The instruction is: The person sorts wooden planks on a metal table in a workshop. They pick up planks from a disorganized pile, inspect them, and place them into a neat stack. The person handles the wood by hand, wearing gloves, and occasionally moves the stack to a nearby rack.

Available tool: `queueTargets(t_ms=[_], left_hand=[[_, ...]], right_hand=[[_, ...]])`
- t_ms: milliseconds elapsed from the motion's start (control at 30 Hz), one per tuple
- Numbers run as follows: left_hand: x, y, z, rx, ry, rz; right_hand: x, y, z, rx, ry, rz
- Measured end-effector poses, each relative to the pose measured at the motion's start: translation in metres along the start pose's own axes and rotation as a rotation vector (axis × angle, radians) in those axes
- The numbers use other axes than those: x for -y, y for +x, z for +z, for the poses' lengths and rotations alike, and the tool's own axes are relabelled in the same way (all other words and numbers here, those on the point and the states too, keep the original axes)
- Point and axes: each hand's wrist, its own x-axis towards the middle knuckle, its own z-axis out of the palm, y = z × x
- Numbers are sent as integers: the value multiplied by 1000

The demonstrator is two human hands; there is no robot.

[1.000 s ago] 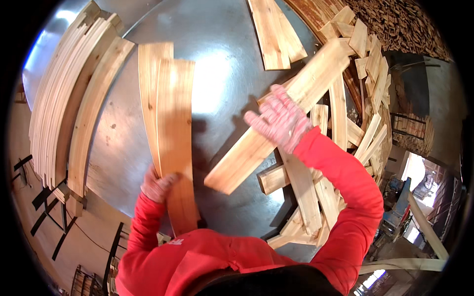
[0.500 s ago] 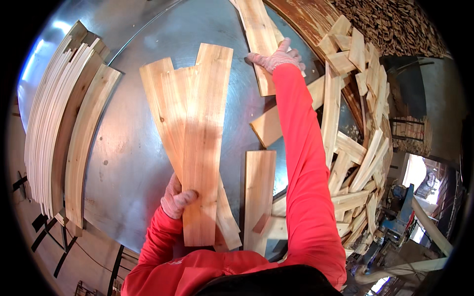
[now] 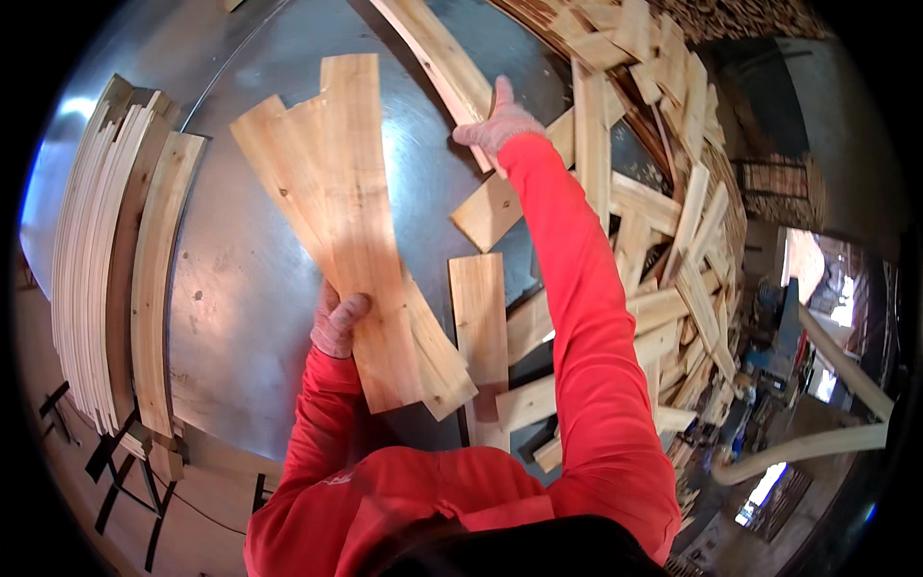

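My left hand (image 3: pixel 336 325), in a pale glove, is closed round a fan of several flat wooden boards (image 3: pixel 360 183), its thumb on the top one. The boards cross near the hand and spread apart at their far ends. At the far right of the metal table, my gloved right hand (image 3: pixel 502 123) grips the near end of another long board (image 3: pixel 437 60), which is tilted so one long edge shows. Its thumb lies along the left side and its fingers are at the right side, partly hidden. Just below the right hand lies a shorter board (image 3: pixel 492 210).
A row of boards standing on edge (image 3: pixel 96 260) lines the table's left side, with one board (image 3: pixel 162 279) beside it. On the metal table (image 3: pixel 231 317), a single board (image 3: pixel 480 337) lies near my body. A jumbled pile of boards (image 3: pixel 663 288) covers the right side.
My right hand has tipped the far board up on its edge and angled it leftward. The fanned boards in my left hand have shifted and tilt slightly more. My view has moved a little.
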Motion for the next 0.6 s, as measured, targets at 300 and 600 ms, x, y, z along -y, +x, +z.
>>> queueTargets(t_ms=[300,600], left_hand=[[-3,-56,-47,-149,422,-85],[-12,-103,38,-199,1525,-192]], right_hand=[[-153,-269,97,880,1764,431],[-4,-381,150,703,169,-216]])
